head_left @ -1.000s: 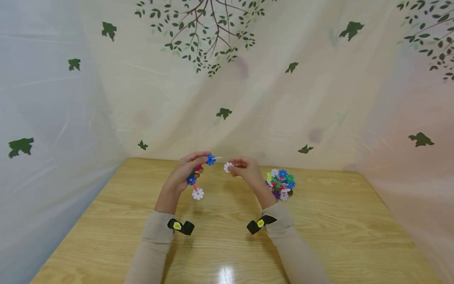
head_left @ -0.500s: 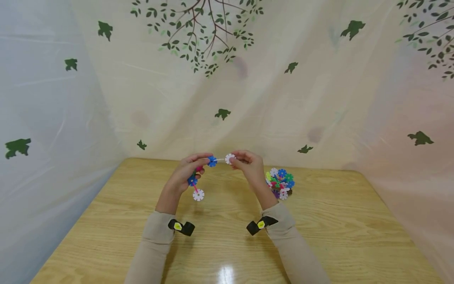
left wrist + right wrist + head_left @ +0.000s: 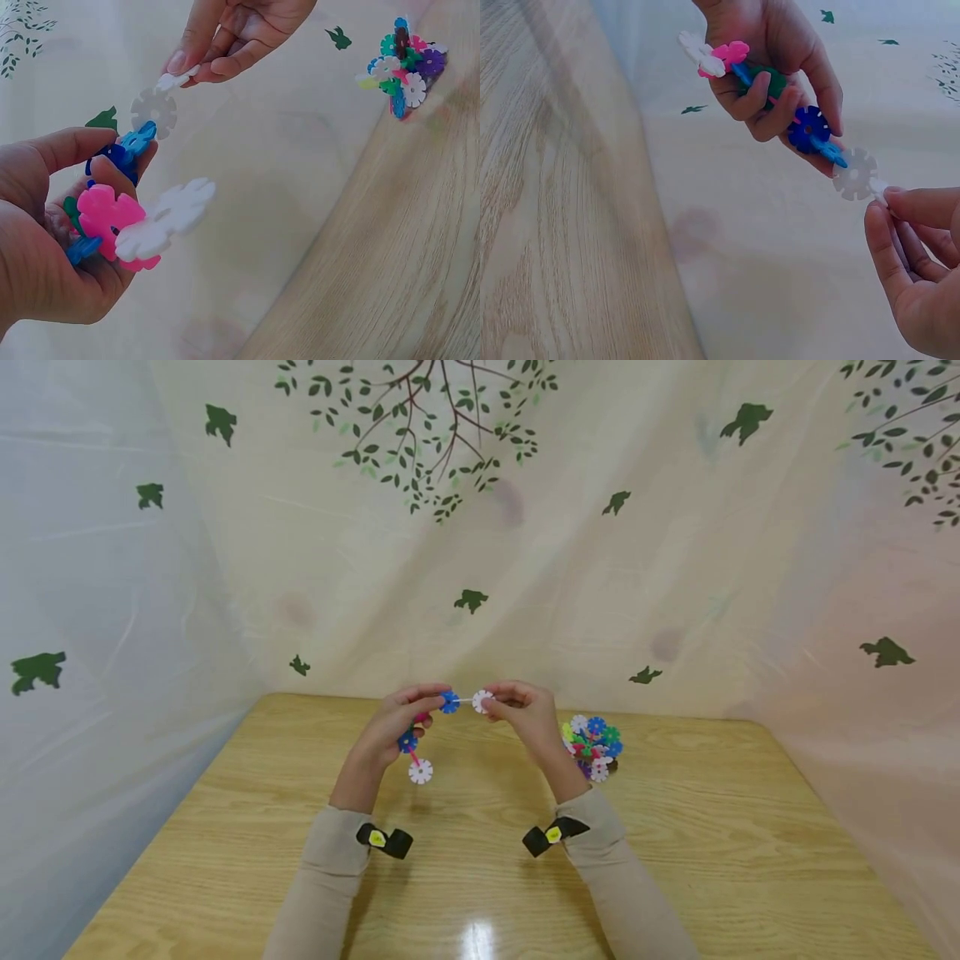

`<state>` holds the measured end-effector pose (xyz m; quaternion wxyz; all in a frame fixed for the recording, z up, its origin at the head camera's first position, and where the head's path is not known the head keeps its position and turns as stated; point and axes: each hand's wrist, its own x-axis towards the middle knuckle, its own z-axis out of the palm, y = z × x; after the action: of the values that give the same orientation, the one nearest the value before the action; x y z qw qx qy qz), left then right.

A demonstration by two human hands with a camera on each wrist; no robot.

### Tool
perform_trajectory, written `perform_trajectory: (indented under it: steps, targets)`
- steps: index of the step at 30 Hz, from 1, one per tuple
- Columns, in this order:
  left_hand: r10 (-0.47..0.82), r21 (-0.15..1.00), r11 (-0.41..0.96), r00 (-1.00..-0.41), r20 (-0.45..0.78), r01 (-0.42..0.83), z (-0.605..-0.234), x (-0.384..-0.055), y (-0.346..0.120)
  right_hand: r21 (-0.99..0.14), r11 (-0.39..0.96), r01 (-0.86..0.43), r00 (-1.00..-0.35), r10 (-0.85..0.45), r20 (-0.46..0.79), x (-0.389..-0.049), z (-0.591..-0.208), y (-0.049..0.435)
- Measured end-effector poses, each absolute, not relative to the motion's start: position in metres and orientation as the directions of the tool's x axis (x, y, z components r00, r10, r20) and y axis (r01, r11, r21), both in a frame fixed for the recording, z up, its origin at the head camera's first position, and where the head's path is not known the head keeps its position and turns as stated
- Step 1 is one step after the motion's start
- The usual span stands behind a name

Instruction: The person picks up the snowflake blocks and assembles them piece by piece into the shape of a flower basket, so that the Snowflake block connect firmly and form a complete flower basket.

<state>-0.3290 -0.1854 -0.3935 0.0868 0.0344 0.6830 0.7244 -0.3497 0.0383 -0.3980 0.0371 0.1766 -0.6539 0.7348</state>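
In the head view my left hand [image 3: 384, 727] holds a chain of interlocked plastic snowflake discs up above the table. White, pink, blue and green discs hang near its palm; the lower white disc [image 3: 169, 217] sticks out past a pink disc [image 3: 99, 210]. Thumb and index finger pinch the chain near a dark blue disc [image 3: 808, 129]. Beyond a light blue disc, a pale white disc [image 3: 855, 174] ends the chain. My right hand [image 3: 527, 708] pinches another white disc [image 3: 178, 78], whose edge meets the pale disc's rim. How deep their slots engage cannot be seen.
A cluster of joined, many-coloured snowflake discs [image 3: 592, 747] stands on the wooden table [image 3: 675, 843], right of my right wrist. A pale curtain [image 3: 555, 593] with leaf prints rises behind the table's far edge and at both sides. Each forearm wears a black strap.
My right hand has come left and slightly up, bringing its white disc from apart to the chain's pale end disc. My left hand holds nearly the same place.
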Motion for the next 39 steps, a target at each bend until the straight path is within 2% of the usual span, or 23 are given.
perform_trajectory:
  steps: [12, 22, 30, 39]
  targets:
    - [0.170, 0.996, -0.072, -0.984, -0.045, -0.058, -0.392, -0.325, -0.183, -0.949, -0.113, -0.295, -0.936, -0.163, 0.311, -0.348, -0.399, 0.040]
    - [0.173, 1.000, -0.015, -0.985, 0.003, 0.000, -0.392, -0.323, -0.181, -0.951, -0.115, -0.288, -0.932, -0.192, 0.306, -0.346, -0.398, 0.042]
    - [0.160, 0.998, 0.000, -0.985, 0.061, 0.062, -0.391, -0.320, -0.173, -0.944, -0.153, -0.292, -0.932, -0.176, 0.317, -0.347, -0.399, 0.042]
    - [0.122, 0.999, -0.036, -0.992, 0.038, 0.034, -0.391, -0.320, -0.170, -0.940, -0.227, -0.256, -0.952, -0.111, 0.286, -0.346, -0.403, 0.035]
